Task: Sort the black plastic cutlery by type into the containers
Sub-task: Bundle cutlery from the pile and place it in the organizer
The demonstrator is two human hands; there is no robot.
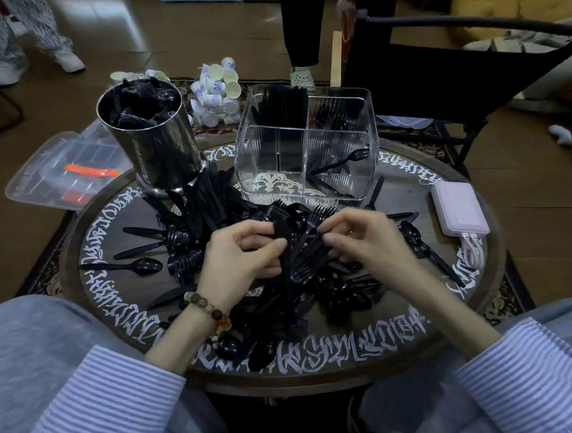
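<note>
Black forks [308,245], several, gripped by left hand [243,252] and right hand [360,242].

White ornamental script around the round table's rim [123,313], not legible.

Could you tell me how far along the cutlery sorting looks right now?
Early on. The clear organizer holds knives, some forks and a few spoons, one section bare. Both hands, left hand and right hand, grip a bundle of forks. A large mixed pile remains on the table.
</note>
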